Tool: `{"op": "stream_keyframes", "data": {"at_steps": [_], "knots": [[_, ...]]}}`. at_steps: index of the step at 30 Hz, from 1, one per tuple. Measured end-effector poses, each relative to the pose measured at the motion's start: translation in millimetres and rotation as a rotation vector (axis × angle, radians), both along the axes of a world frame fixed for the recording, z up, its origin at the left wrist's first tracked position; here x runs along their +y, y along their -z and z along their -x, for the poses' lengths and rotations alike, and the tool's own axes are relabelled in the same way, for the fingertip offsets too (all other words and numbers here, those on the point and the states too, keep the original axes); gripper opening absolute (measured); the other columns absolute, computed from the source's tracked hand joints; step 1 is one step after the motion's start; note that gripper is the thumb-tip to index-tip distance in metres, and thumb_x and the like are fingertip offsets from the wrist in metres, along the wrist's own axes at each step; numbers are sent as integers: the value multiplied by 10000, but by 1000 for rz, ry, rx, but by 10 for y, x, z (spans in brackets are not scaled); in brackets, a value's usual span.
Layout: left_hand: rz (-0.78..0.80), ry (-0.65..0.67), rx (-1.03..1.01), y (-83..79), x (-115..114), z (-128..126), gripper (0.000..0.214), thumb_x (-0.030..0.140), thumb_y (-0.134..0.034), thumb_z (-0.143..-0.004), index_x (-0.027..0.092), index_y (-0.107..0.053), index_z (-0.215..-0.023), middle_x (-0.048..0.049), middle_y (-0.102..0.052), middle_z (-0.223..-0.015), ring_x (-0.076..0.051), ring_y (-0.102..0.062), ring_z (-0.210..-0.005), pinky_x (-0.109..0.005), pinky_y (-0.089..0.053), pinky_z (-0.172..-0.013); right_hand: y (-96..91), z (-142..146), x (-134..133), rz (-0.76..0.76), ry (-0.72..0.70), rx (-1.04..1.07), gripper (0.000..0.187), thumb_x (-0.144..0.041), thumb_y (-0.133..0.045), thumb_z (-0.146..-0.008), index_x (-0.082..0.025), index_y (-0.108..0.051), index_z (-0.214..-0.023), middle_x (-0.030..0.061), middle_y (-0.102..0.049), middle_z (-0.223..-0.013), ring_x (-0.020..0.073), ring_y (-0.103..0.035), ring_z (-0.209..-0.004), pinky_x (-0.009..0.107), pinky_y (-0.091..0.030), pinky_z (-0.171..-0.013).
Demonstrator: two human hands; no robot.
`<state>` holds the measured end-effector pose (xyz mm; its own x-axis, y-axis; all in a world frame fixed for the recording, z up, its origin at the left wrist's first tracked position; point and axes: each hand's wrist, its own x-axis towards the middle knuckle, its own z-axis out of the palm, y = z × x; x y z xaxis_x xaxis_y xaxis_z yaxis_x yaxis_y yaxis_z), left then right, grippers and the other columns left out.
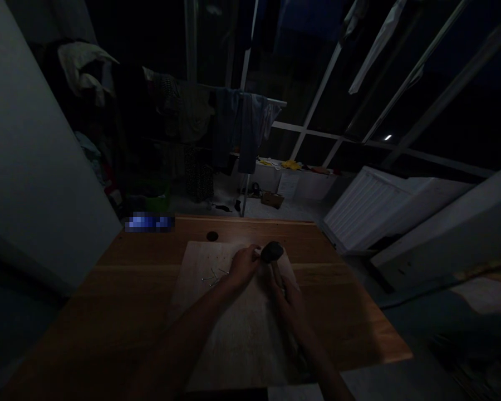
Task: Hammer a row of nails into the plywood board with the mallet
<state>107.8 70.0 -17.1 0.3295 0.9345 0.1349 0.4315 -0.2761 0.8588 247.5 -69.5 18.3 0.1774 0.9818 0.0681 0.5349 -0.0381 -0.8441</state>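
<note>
My right hand (291, 299) is wrapped round the wooden handle of a mallet (273, 252), whose bulky black head is raised just right of my left fingertips. My left hand (244, 262) is over the far part of a pale wooden board (234, 340), thumb and finger pinched together. Whatever sits in that pinch is too small and dark to make out. Left of this hand, several thin shiny nails (211, 278) lie loosely crossed on the board. A few tiny marks or nail tops show farther back on it.
The board lies on a brown wooden table (342, 301) with a round dark hole (212, 236) near its far edge. A blurred blue object (149, 222) is at the far left corner. Behind hang clothes on a rack (250, 128); a white ribbed unit (367, 206) stands right.
</note>
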Motion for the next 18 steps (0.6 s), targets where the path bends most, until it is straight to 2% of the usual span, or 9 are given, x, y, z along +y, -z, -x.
{"op": "stream_keyframes", "data": {"at_steps": [3, 5, 7, 10, 13, 18], "knots": [[-55, 153, 47, -117, 22, 216, 604, 90, -674, -801, 198, -573, -1387, -83, -742, -1202, -172, -718, -949, -302, -561, -901, 86, -70, -162, 7, 49, 76, 632, -650, -528, -930, -171, -681, -1313, 144, -752, -1251, 320, -701, -1137, 385, -564, -913], [-157, 258, 129, -230, 11, 478, 559, 126, -665, -823, 196, -589, -1373, -118, -664, -1346, -183, -698, -1046, -304, -551, -948, 159, -110, -300, 22, 125, 103, 659, -686, -562, -899, -198, -686, -1325, 137, -732, -1302, 327, -673, -1206, 402, -557, -966], [-265, 348, 315, -343, -31, 766, 437, 157, -634, -862, 181, -645, -1298, -132, -670, -1315, -238, -659, -1173, -347, -524, -1017, 225, -128, -420, 48, 170, 112, 692, -724, -584, -862, -205, -707, -1303, 140, -727, -1316, 340, -657, -1242, 428, -545, -1012], [-319, 432, 645, -449, -146, 1069, 279, 168, -569, -910, 147, -704, -1154, -156, -742, -1104, -290, -710, -1052, -397, -548, -935, 269, -102, -522, 83, 219, 104, 723, -756, -587, -833, -194, -731, -1263, 147, -743, -1287, 355, -673, -1220, 455, -547, -1025], [-337, 448, 802, -467, -302, 1108, 267, 70, -519, -904, 128, -714, -1077, -179, -759, -1029, -289, -738, -971, -378, -553, -866, 240, -63, -531, 40, 266, 97, 704, -742, -582, -846, -185, -739, -1246, 144, -764, -1236, 353, -695, -1179, 458, -562, -1008], [-309, 446, 918, -487, -508, 912, 368, 7, -494, -904, 84, -665, -1221, -213, -758, -1042, -292, -744, -985, -351, -561, -811, 153, -39, -512, -20, 262, 71, 704, -765, -587, -832, -176, -772, -1170, 142, -797, -1094, 356, -702, -1148, 439, -551, -1030]]}}
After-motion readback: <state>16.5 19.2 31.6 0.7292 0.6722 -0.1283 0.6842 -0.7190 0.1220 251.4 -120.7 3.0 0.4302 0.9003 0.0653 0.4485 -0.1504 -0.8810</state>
